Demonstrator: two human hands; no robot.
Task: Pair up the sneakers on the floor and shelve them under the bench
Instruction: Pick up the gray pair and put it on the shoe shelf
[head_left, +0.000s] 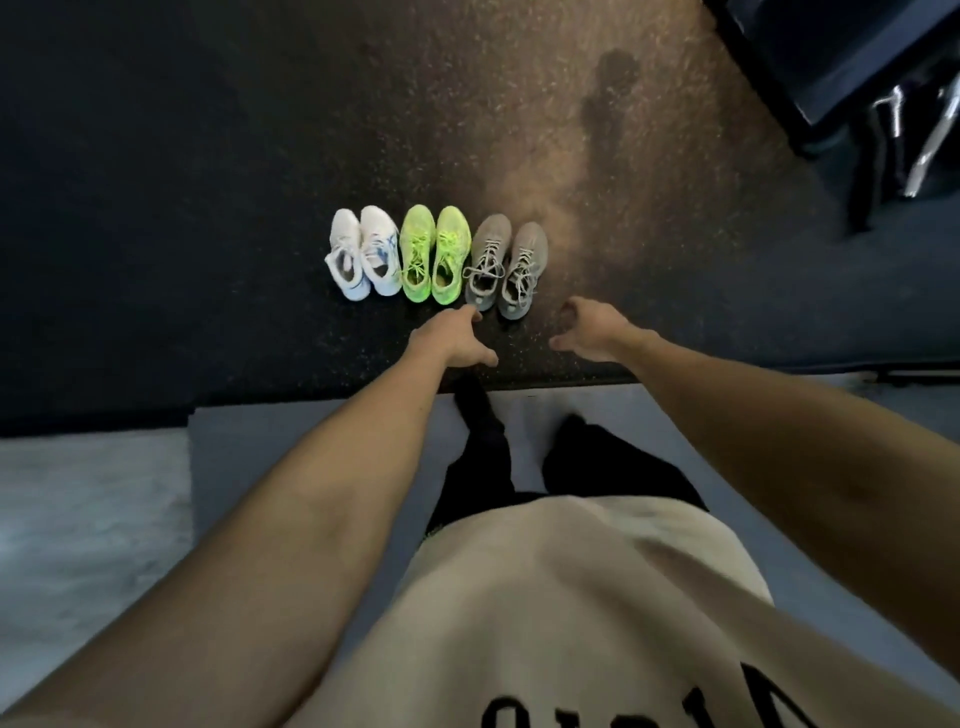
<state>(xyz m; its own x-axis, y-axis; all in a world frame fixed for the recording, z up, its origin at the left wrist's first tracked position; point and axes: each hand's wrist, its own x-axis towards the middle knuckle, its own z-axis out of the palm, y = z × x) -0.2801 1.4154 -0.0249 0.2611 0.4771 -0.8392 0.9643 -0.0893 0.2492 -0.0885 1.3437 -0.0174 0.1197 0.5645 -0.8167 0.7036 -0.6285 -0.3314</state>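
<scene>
Three pairs of sneakers stand side by side in a row on the dark speckled floor, toes pointing away from me: a white pair (363, 254) on the left, a neon green pair (434, 254) in the middle, a grey pair (505, 267) on the right. My left hand (454, 335) reaches out just behind the heel of the left grey sneaker, fingers relaxed, holding nothing. Just right of the grey pair's heels hovers my right hand (589, 330), its fingers loosely curled and empty. Neither hand clearly touches a shoe.
A grey-blue mat (322, 431) lies under my black-trousered legs (519, 457), its edge meeting the dark floor. At the top right stands dark furniture with shiny metal legs (914, 135). A sunlit patch (561, 171) with my shadow lies beyond the shoes.
</scene>
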